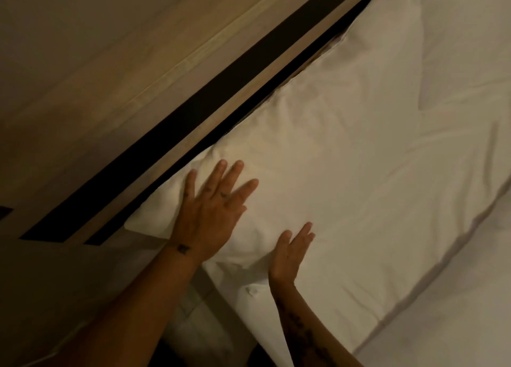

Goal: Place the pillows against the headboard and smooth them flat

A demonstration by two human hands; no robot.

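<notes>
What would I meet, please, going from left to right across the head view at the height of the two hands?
wooden headboard → dark strip → left hand, flat on the pillow → right hand, flat on the pillow → bare stretch of white pillow → bed sheet

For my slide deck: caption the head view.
Both open hands, left and right, press a white pillow against the headboard.

bed sheet (456,325): white, wrinkled | wall (55,34): plain, beige | floor (193,311): dim
</notes>
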